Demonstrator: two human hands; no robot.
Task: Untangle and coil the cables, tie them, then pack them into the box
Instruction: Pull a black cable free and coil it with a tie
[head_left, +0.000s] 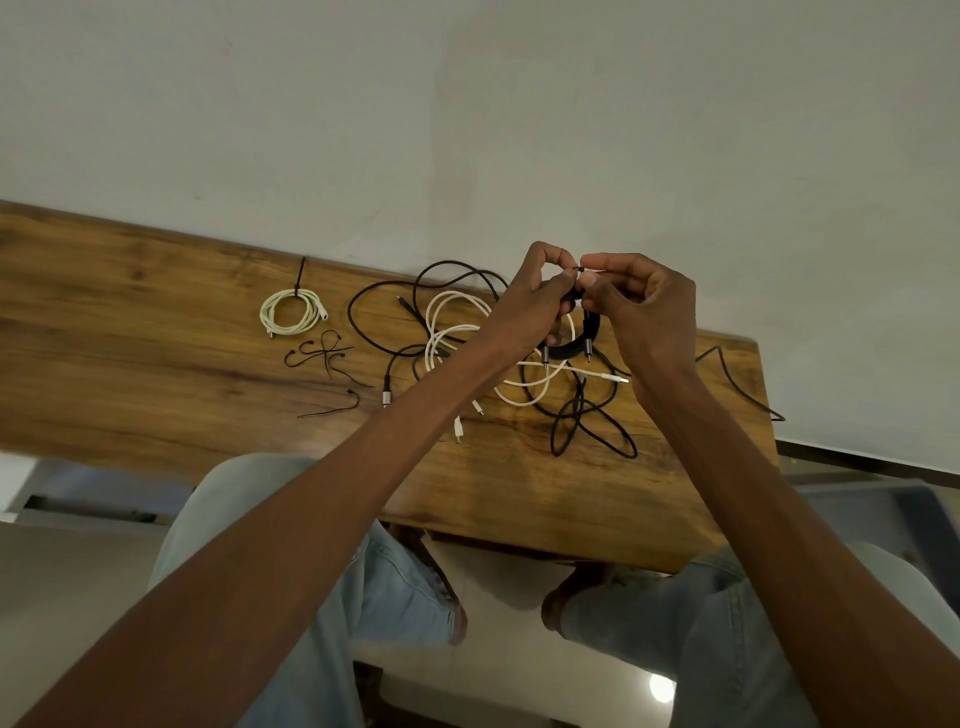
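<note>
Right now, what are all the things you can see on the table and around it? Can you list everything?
long wooden table: one, brown, against the wall
coiled white cable with a black tie: one, far left of the table
loose black zip ties: several, black, beside the white coil
tangled black cables: a few, exact count unclear, middle and right of the table
tangled white cables: at least one, mixed into the black ones
coiled black cable: one, held above the tangle
plain wall: grey-white, behind the table
blue jeans: below the table edge
left hand: holds the black coil
right hand: pinches a tie at the coil's top
</note>
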